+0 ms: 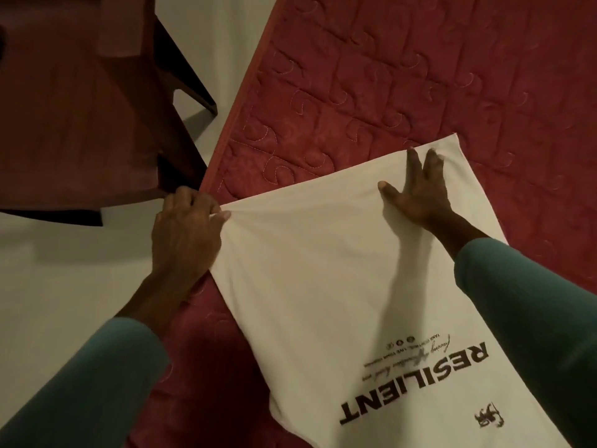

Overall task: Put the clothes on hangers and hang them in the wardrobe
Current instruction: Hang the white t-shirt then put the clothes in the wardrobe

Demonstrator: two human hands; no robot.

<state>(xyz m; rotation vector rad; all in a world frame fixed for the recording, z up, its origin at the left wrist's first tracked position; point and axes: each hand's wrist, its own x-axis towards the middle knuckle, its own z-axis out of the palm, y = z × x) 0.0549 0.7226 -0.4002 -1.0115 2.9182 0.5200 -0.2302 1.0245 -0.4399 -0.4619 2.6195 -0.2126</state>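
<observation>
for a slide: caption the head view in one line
Left hand pinches the white T-shirt, right hand presses it flat on the red mattress

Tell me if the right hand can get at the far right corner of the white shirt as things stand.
Probably yes. The right hand lies flat on the white shirt, fingertips just short of that corner, with nothing lying between.

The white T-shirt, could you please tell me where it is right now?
In the head view the white T-shirt lies flat on the red mattress, centre-right, its left corner pinched by the left hand, the right hand flat on it.
</observation>
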